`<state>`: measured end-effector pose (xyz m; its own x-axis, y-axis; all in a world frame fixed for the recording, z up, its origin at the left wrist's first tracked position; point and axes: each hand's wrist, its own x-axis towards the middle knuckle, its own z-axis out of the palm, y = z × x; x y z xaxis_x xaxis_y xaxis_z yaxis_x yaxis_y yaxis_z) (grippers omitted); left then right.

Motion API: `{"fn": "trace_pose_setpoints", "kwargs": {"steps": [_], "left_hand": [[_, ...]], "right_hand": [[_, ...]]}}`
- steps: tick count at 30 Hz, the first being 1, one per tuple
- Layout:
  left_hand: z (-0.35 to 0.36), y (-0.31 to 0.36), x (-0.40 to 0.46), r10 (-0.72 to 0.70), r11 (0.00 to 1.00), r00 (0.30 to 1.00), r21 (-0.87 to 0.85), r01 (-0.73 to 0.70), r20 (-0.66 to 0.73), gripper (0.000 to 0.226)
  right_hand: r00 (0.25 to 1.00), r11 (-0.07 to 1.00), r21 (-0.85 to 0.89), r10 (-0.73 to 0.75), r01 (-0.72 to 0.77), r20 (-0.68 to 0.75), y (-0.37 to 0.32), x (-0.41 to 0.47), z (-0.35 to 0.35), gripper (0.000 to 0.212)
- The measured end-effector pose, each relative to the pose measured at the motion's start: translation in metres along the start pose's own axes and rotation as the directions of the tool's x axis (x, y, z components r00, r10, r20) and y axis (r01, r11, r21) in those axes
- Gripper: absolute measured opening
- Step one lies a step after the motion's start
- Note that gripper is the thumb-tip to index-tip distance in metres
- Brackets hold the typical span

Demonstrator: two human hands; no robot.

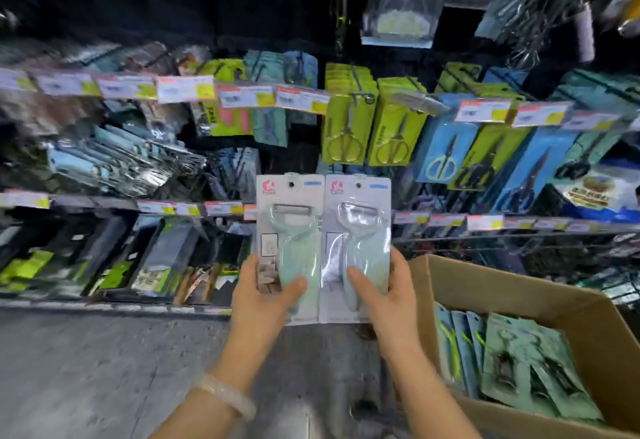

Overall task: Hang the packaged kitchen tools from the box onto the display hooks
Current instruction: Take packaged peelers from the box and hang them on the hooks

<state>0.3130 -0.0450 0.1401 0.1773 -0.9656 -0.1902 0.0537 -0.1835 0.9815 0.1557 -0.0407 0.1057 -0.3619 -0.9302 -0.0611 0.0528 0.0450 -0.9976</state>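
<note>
Here, in the head view, two packaged peelers are held upright side by side in front of a store display, their edges touching. The left peeler pack point(289, 241) is gripped at its lower part by the left hand point(265, 295), with the thumb curled over the front of the pale green handle; a pale bangle point(227, 395) is worn on that wrist. The right peeler pack point(358, 241) is gripped in the same way by the right hand point(388, 295). Behind the packs, a dark display wall point(104, 16) is seen, hung with rows of carded tools, among them yellow-green scissors packs point(349, 123) and blue scissors packs point(446, 147), with strips of price labels point(183, 88) running across the rails. At the lower right, an open cardboard box point(512, 289) is seen, filled with further green-carded packs point(526, 362) standing on edge. A grey concrete floor point(86, 362) lies below the display; much of the wall is blurred.
</note>
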Motion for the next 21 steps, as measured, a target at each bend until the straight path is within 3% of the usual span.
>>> {"fn": "trace_pose_setpoints", "kwargs": {"steps": [6, 10, 13, 16, 21], "left_hand": [[-0.114, 0.037, 0.012, 0.125, 0.992, 0.985, -0.012, -0.127, -0.118, 0.052], [-0.158, 0.069, 0.008, 0.187, 0.978, 0.97, -0.062, -0.199, -0.155, 0.049], [-0.176, 0.094, 0.008, 0.222, 0.963, 0.951, -0.104, -0.249, -0.216, 0.063], [-0.188, 0.112, 0.019, 0.253, 0.948, 0.955, -0.154, -0.277, -0.157, 0.073], [-0.194, 0.148, 0.048, 0.314, 0.936, 0.937, -0.114, -0.332, -0.154, 0.042]], "right_hand": [[0.986, 0.992, 0.021, -0.13, 0.128, 0.104, -0.033, -0.027, 0.115, 0.079], [0.964, 0.977, 0.043, -0.212, 0.208, 0.159, -0.057, -0.04, 0.165, 0.074], [0.946, 0.965, 0.049, -0.263, 0.258, 0.19, -0.076, -0.04, 0.191, 0.08], [0.929, 0.953, 0.073, -0.304, 0.295, 0.213, -0.096, -0.032, 0.212, 0.068], [0.903, 0.928, 0.076, -0.371, 0.364, 0.218, -0.123, 0.0, 0.24, 0.076]]}}
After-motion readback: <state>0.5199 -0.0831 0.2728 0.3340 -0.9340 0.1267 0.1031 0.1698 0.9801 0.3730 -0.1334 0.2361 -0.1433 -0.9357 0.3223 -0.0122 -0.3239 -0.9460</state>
